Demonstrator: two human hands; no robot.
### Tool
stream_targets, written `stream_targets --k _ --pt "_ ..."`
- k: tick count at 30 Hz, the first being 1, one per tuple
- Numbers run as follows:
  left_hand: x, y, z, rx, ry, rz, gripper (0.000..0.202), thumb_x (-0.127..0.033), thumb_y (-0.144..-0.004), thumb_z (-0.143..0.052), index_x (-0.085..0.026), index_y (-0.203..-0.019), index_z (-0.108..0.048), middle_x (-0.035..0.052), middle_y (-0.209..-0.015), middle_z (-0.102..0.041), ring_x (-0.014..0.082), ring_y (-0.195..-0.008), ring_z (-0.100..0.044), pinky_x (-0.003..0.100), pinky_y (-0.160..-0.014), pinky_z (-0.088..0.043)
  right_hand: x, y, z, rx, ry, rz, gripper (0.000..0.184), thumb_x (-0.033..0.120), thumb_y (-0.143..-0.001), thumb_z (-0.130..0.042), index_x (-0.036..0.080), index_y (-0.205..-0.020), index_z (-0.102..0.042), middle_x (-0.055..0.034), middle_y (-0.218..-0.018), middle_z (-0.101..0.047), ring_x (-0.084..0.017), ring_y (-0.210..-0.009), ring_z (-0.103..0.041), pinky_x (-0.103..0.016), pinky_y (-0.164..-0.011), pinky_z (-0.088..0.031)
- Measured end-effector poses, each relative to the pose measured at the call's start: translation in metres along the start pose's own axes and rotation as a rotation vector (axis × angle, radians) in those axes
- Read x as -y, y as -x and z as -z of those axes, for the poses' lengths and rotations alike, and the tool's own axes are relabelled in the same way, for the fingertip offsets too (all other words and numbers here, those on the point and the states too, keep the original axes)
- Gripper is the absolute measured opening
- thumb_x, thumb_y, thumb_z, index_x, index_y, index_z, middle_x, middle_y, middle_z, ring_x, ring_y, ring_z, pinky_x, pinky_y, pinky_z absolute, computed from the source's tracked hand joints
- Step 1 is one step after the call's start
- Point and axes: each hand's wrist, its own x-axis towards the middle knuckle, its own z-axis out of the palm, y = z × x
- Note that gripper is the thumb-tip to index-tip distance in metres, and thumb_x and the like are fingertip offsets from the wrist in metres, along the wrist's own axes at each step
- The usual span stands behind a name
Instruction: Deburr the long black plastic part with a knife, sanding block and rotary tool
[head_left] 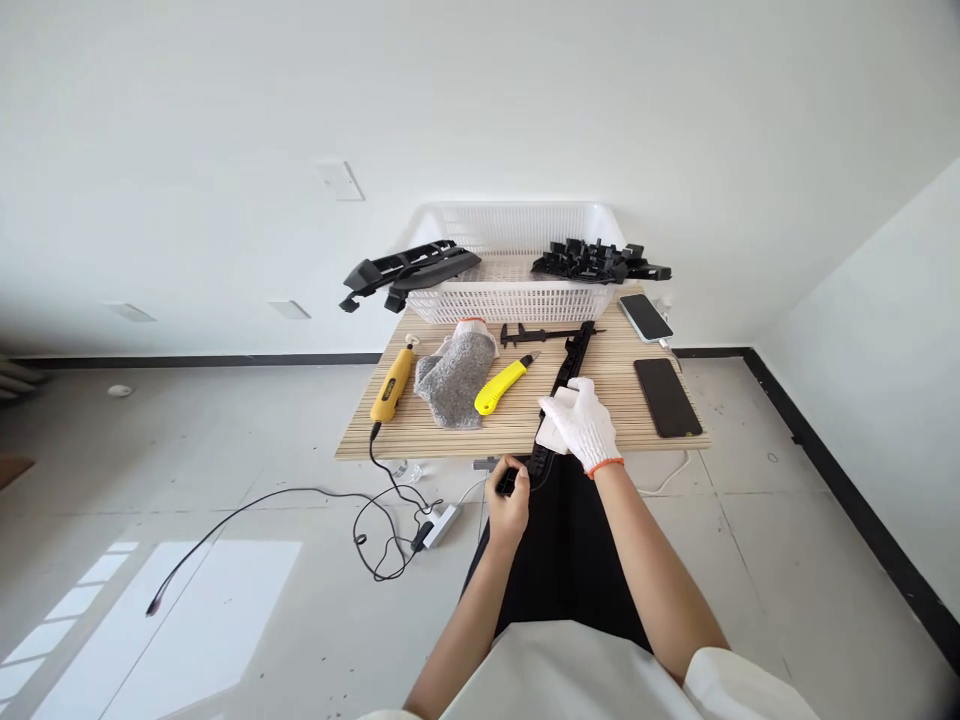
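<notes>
A long black plastic part (571, 370) lies across the wooden table (420, 425) and juts over its front edge. My bare left hand (508, 503) is closed round the near end of that part, below the table edge. My right hand (583, 421), in a white knit glove, presses a folded white cloth (550, 434) against the part's middle. A grey knit glove (455, 374), a yellow utility knife (505, 385) and a yellow corded rotary tool (393, 384) lie to the left. A black caliper (541, 334) rests behind the knife.
A white plastic basket (516, 262) stands at the table's back, with black plastic parts (409, 270) over its left rim and more black parts (600, 262) on its right. Two phones (667, 396) lie at the right. A cable and power strip (439, 524) trail on the floor.
</notes>
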Motion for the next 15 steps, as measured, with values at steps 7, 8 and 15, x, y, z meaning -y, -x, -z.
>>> stream_targets --k 7,8,15 --pt "-0.019 -0.009 0.019 0.231 -0.001 0.203 0.039 -0.052 -0.071 -0.076 -0.017 -0.082 -0.063 -0.0014 -0.065 -0.06 0.0126 -0.057 -0.057 0.025 -0.056 -0.048 -0.004 -0.012 0.003 0.011 0.043 0.128 0.064 0.071 -0.077 -0.058 0.025 -0.122 -0.05 -0.0132 -0.119 -0.068 -0.032 -0.11 -0.064 -0.042 -0.09 -0.047" --pt "-0.025 -0.011 0.023 0.272 -0.013 0.218 0.043 -0.054 -0.069 -0.077 -0.016 -0.086 -0.066 0.0014 -0.073 -0.064 0.0151 -0.064 -0.062 0.026 -0.058 -0.052 -0.004 -0.012 0.003 0.011 0.042 0.138 0.063 0.07 -0.078 -0.058 0.025 -0.122 -0.051 -0.0128 -0.12 -0.068 -0.031 -0.11 -0.064 -0.041 -0.09 -0.047" --pt "-0.071 -0.022 0.025 0.5 -0.71 -0.002 0.034 -0.052 -0.085 -0.061 -0.019 -0.089 -0.067 0.0068 -0.088 -0.071 0.0239 -0.087 -0.067 0.035 -0.077 -0.052 0.001 0.004 0.011 0.017 0.098 0.124 0.061 0.068 -0.084 -0.053 0.025 -0.128 -0.051 -0.011 -0.126 -0.065 -0.028 -0.114 -0.062 -0.038 -0.094 -0.046"
